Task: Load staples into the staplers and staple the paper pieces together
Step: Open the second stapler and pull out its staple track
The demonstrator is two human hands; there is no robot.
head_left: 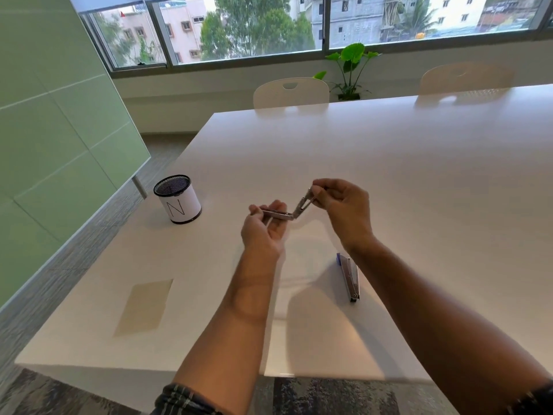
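Observation:
A small metal stapler (291, 211) is held above the white table (389, 163), swung open into a V. My left hand (263, 232) grips its lower arm. My right hand (344, 208) pinches the raised upper arm. A second stapler (350, 277), silver with a blue end, lies flat on the table under my right forearm. A beige paper piece (145, 307) lies near the table's front left edge. Any staples are too small to make out.
A black mesh cup (178, 202) wrapped in white paper marked "N" stands at the table's left side. Two white chairs (291, 92) are tucked in at the far edge. A potted plant (350, 70) stands by the window. A green glass wall (59, 115) is on the left.

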